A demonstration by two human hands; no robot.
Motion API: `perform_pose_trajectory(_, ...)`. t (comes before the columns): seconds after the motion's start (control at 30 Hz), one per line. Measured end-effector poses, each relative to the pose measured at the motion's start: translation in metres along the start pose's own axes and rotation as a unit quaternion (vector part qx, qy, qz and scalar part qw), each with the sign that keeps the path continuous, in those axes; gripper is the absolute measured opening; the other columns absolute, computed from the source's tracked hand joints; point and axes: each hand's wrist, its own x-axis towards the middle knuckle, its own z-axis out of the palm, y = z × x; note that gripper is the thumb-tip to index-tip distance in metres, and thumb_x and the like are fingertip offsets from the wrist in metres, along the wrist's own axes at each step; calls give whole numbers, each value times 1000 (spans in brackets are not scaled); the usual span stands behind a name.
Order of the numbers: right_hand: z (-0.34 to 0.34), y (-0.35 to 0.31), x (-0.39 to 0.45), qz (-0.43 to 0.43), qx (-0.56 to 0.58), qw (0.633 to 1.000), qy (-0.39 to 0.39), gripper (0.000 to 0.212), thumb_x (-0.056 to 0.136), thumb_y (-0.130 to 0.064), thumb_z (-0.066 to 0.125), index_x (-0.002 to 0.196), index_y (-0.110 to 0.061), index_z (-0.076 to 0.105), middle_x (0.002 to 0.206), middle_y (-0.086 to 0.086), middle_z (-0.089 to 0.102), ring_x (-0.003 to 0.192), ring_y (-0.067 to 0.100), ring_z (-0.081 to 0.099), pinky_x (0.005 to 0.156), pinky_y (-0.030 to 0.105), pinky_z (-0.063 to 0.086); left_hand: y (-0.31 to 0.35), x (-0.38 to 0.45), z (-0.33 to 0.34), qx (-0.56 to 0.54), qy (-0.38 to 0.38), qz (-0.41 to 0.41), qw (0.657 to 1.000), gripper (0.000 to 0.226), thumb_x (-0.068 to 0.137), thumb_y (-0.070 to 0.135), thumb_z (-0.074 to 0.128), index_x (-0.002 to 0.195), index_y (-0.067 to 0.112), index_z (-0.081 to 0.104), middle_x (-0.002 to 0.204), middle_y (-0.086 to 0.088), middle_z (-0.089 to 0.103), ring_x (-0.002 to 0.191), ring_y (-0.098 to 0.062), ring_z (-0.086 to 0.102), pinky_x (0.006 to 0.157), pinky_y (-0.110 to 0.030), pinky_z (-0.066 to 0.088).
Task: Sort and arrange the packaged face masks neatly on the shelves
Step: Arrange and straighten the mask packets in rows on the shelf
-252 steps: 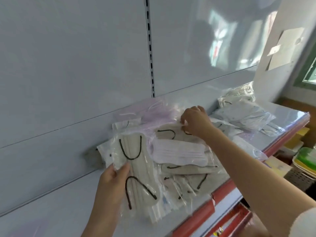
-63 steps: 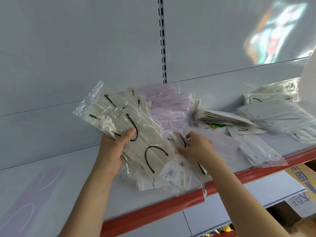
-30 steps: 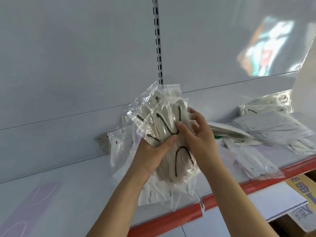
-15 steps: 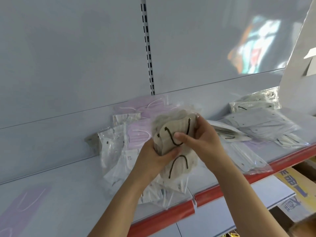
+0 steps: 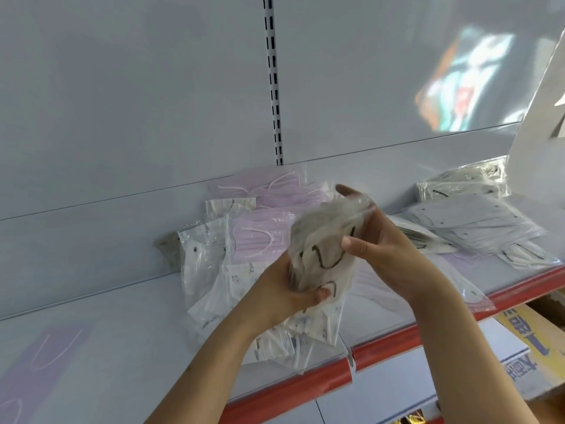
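I have a bundle of beige masks with black ear loops (image 5: 324,258) held above the shelf (image 5: 101,325), my left hand (image 5: 293,293) gripping its lower end and my right hand (image 5: 376,246) pinching its upper edge. I judge I'm squaring the bundle; next it needs laying flat in its own place, clear of the loose pile (image 5: 232,270).

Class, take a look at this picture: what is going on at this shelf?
A person is sorting packaged face masks. Both hands hold one bundle of beige masks with black ear loops in clear bags: the left hand grips it from below, the right hand near the top. Pink masks in clear bags lie behind on the white red-edged shelf.
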Motion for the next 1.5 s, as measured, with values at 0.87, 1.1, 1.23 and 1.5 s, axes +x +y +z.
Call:
perform_pose_trajectory(0.87,375,31,138,166,217,935,-225,19,81,-28,72,94,-14,76,93,-2,73,90,17,70,81,33,57,-57,-260,-250,-240,449,-106,854,51,74,16,81,121,30,70,119,-3,75,112,-24,71,91,-46,59)
perform_pose_trajectory(1.1,578,65,149,166,43,926,-338,31,77,-10,71,108,-5,73,110,13,74,106,25,70,97,38,48,-110,-439,-394,-96,526,-139,834,42,85,16,78,124,28,67,118,12,75,113,-6,69,94,-25,56)
perform_pose_trajectory(1.23,661,100,136,130,-135,898,-399,37,79,-4,77,112,-21,71,103,-7,77,97,9,72,94,27,50,-148,-523,-475,-19,467,-220,856,43,87,6,77,120,30,65,110,23,75,109,4,67,93,-13,51)
perform_pose_trajectory(1.5,725,131,107,36,-286,895,-342,37,78,-17,82,93,-47,66,85,-27,69,80,-4,62,64,5,41,-202,-574,-535,11,400,-270,876,39,86,18,80,121,27,65,115,11,74,111,-7,68,102,-35,54)
